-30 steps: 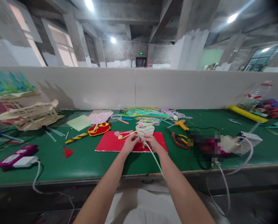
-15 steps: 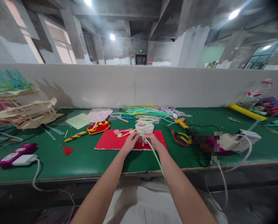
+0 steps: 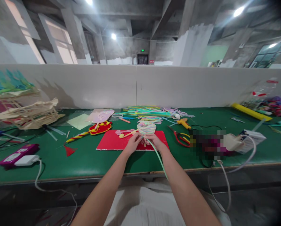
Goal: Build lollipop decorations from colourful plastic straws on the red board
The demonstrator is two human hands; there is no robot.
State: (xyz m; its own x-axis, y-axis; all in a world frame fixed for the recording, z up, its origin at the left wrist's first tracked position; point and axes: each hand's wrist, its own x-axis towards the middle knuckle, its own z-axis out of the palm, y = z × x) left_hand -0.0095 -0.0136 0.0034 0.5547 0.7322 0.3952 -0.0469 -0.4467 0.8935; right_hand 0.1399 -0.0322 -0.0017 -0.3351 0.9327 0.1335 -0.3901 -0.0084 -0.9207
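Observation:
My left hand (image 3: 132, 143) and my right hand (image 3: 155, 142) meet over a red board (image 3: 112, 141). Fingers of both are closed in a pinch at the upper end of a thin pale green strip (image 3: 158, 154). From there the strip curves down past my right wrist toward the table's front edge. Just beyond my fingertips is a rounded piece striped in pastel colours (image 3: 147, 127), its lower part hidden by my hands. Yellow and pink curled strips (image 3: 123, 135) lie left of it on the board.
Loose coloured strips (image 3: 145, 110) are heaped at the back. Red-handled pliers (image 3: 181, 139) and a yellow-orange glue gun (image 3: 184, 123) lie right. To the left are a red-and-yellow tasselled ornament (image 3: 100, 128), a purple power strip (image 3: 19, 155) with a white plug, and a wooden stick model (image 3: 27, 114).
Both hands stay almost in place, with only slight finger movement at the green strip. The whole view has shifted a little.

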